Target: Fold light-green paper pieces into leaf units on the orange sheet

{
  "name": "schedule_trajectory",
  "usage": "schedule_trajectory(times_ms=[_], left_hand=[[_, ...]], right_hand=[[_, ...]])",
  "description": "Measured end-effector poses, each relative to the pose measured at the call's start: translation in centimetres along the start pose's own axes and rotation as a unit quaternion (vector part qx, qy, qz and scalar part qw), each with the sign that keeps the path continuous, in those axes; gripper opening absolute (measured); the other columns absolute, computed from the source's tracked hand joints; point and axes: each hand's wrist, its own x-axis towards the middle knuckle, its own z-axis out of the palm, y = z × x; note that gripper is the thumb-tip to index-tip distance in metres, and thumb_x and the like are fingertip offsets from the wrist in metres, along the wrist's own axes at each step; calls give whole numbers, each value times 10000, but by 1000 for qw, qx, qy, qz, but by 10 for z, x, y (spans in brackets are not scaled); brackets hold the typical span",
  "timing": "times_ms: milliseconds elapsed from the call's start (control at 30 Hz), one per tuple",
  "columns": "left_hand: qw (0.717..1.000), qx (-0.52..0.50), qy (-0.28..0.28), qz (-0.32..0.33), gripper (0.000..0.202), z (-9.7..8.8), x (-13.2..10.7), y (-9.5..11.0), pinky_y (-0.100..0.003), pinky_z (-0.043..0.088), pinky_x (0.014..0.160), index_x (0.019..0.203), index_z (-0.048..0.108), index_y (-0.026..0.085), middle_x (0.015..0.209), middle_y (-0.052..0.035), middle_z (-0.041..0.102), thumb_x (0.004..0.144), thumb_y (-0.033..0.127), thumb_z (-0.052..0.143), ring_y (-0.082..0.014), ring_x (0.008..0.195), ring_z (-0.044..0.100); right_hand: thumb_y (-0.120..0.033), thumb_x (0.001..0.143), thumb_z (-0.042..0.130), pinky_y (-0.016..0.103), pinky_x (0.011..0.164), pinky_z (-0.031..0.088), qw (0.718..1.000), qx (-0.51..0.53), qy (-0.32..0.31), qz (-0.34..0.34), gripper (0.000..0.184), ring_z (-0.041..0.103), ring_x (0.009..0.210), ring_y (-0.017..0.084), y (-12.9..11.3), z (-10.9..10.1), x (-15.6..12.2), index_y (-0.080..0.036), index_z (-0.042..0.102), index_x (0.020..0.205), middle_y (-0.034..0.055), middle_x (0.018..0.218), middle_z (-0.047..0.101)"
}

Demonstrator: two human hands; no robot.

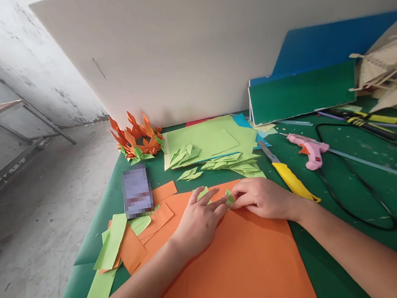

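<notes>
Over a large orange sheet (234,263), my right hand (263,196) pinches a small folded green paper piece (230,196). My left hand (200,221) meets the same piece from the other side, thumb and forefinger closed at its edge and the other fingers spread. Part of the folded piece is hidden by my fingertips. Another green paper strip (203,194) lies just behind my left fingers. Folded green paper pieces (232,163) are heaped behind my hands, with a few more (189,174) to their left.
An orange and green folded-paper crown (137,138) stands at the back left, behind a blurred-out phone-shaped object (137,192). Green and orange strips (111,241) lie at left. To the right are a yellow-handled saw knife (295,182), a pink glue gun (310,149) and its black cord (341,202).
</notes>
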Motion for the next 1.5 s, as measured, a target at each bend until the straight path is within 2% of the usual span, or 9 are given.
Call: schedule_trajectory(times_ms=[233,433,667,1167,1300,1500], left_hand=[[1000,11,-7,-13,455,-2,-3,-1,-499,186,1129,1284,536,280,1356,8,567,894,80,416,-232,1357,357],[999,36,-9,-2,436,-4,-2,1,-478,121,1147,1269,542,242,1365,-4,556,889,78,406,-219,1373,326],[998,56,-17,-11,505,4,-4,5,-451,215,1091,1332,487,184,1402,-55,519,844,73,414,-226,1341,368],[997,79,18,-20,459,12,-2,14,-448,246,1053,1298,525,169,1325,-78,579,865,84,397,-241,1221,450],[998,60,12,-27,453,6,1,13,-450,247,1053,1273,540,186,1308,-76,590,856,71,406,-238,1234,446],[999,18,-17,28,423,-8,3,0,-434,262,1037,1226,557,187,1365,-70,546,847,57,420,-233,1262,439]], right_hand=[[-99,898,487,293,748,455,1000,-5,-4,2,315,609,887,179,0,0,0,-254,758,939,43,923,686],[-104,900,494,292,745,458,1000,-7,5,-1,309,612,894,182,1,0,-1,-255,761,940,47,950,692],[-123,915,486,292,721,468,1000,-18,3,1,313,620,868,183,-1,-1,0,-252,771,902,50,924,706],[-112,902,480,295,716,460,1000,-21,1,1,309,614,866,186,-1,0,0,-239,762,892,50,918,702],[-85,889,465,303,743,468,1000,-20,-3,8,320,612,889,191,-3,-1,0,-229,751,886,56,943,700],[-105,901,472,307,777,472,1000,-27,2,8,287,604,911,192,-2,2,0,-225,732,883,62,954,687]])
